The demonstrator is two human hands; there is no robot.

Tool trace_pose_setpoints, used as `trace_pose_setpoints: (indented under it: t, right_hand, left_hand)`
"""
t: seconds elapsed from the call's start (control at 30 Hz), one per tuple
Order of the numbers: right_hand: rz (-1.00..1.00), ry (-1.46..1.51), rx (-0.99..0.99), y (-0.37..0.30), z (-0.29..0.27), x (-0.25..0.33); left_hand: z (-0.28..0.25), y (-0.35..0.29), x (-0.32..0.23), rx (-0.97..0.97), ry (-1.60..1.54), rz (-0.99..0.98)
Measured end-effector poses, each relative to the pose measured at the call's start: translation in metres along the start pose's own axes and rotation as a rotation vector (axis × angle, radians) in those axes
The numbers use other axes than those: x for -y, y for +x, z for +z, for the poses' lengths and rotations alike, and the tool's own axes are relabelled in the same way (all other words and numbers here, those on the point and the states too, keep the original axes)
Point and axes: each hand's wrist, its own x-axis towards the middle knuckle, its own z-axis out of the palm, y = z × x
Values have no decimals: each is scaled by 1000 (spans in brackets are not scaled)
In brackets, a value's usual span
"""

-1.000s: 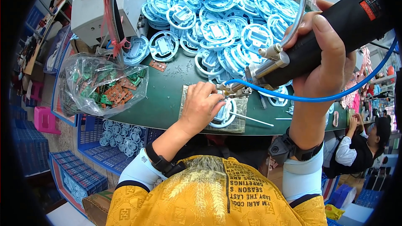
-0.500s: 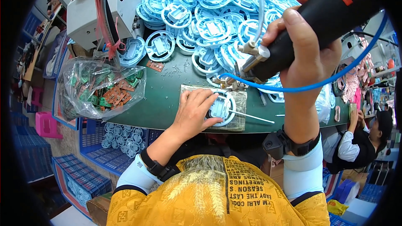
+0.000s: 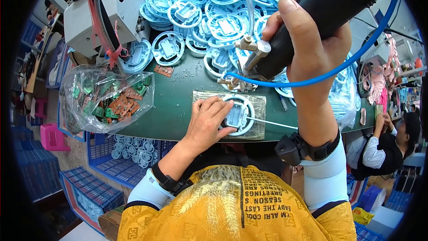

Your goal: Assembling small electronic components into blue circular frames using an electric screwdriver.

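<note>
A light-blue plastic toy steering wheel [image 3: 241, 130] lies on a flat, film-wrapped pad [image 3: 257, 107] at the table's near edge. The fingers and thumb of my left hand [image 3: 206, 121] are closed on its left rim, pressing it down. From its right side a thin white rod or wire [image 3: 276, 123] sticks out. My right hand [image 3: 312, 47] grips a thick black power screwdriver [image 3: 285, 47], raised and slanted, its metal nose above and behind the wheel. A blue hose [image 3: 312, 81] and a clear tube [image 3: 248, 4] join that nose; the tip does not touch the wheel.
Many more blue wheels [image 3: 225, 26] are heaped at the back. Loose screws [image 3: 187, 72] and a brown circuit board [image 3: 164, 71] lie left of them. A clear bag [image 3: 84, 120] holds green and brown boards. A grey machine [image 3: 96, 18] stands far left; a co-worker [image 3: 392, 147] sits at right.
My right hand has moved the screwdriver a little left and up. My left hand keeps its hold on the wheel. The white rod has swung slightly, and the view has shifted a bit.
</note>
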Motion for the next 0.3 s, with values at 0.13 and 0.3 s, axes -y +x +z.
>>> trace_pose_setpoints:
  t: [0.13, 0.3]
  right_hand:
    - [143, -21, -89, -2, 20, 18]
    - [308, -21, -177, -2, 26, 26]
  left_hand:
    - [0, 0, 0, -1, -22, -12]
    - [0, 0, -1, 12, -40, -31]
